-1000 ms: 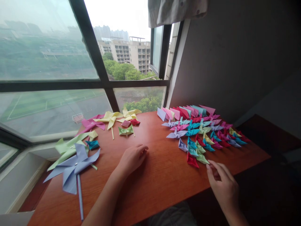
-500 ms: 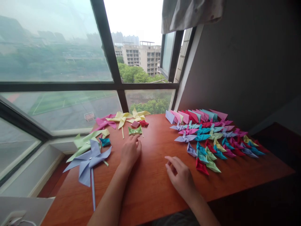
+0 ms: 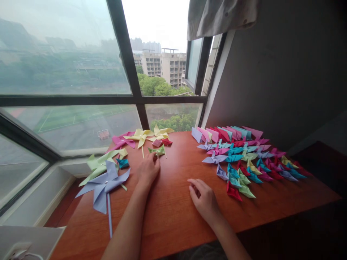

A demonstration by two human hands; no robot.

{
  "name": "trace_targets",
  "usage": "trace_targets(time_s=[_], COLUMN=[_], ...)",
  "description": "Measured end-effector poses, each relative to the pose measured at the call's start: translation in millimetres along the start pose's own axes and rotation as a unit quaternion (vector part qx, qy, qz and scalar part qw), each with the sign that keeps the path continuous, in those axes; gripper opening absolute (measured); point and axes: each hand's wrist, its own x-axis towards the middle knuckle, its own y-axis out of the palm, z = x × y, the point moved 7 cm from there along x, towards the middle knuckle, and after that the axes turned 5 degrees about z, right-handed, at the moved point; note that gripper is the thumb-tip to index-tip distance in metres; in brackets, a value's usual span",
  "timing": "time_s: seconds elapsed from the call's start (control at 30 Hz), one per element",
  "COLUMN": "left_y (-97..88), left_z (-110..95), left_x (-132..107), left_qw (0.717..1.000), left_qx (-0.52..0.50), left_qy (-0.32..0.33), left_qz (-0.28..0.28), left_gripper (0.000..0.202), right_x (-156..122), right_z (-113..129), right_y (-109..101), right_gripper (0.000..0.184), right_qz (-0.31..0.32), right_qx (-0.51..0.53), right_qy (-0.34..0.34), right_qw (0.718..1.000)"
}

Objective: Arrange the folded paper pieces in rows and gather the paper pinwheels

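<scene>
Grn boat (image 3: 159,149) part-behind L hand (image 3: 148,168)

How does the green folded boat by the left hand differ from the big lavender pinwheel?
Size: the green boat is small, the lavender pinwheel much larger.
Shape: the boat is compact; the pinwheel spreads broad blades and has a stick.
Handling: the left hand is at the boat, while no hand is on the pinwheel.
Both look like folded paper.

Left fingers (image 3: 150,158) at green paper boat (image 3: 160,150), curled right fingers (image 3: 197,183) over brown table (image 3: 173,220), 5 pinwheels (image 3: 101,196)
</scene>
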Motion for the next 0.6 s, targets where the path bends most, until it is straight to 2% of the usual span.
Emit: trace_targets(time_s=[0.17,0.37,0.53,0.6], left_y=[-4.9,-14.5,-33.3,-42.9], left_z=[4,10,15,12], left_x=[1,2,-4,-9], left_qw=[1.0,0.999,0.994,0.99], left_qx=[-0.011,-0.027,-0.034,-0.046], left_qy=[-0.005,-0.024,-0.051,-0.043], left_qz=[0.0,-0.03,-0.089,-0.124], left_gripper=[0.021,0.022,0.021,0.019], right_x=[1,2,2,3], right_z=[0,0,-1,-1], right_y=[1,0,0,-1], right_gripper=[0.026,0.023,0.023,0.023], right_qz=[-0.001,0.0,-0.002,-0.004], right_qx=[-0.003,0.001,0.007,0.01], right_qy=[-0.003,-0.002,-0.003,-0.002], right_qw=[1.0,1.0,1.0,1.0])
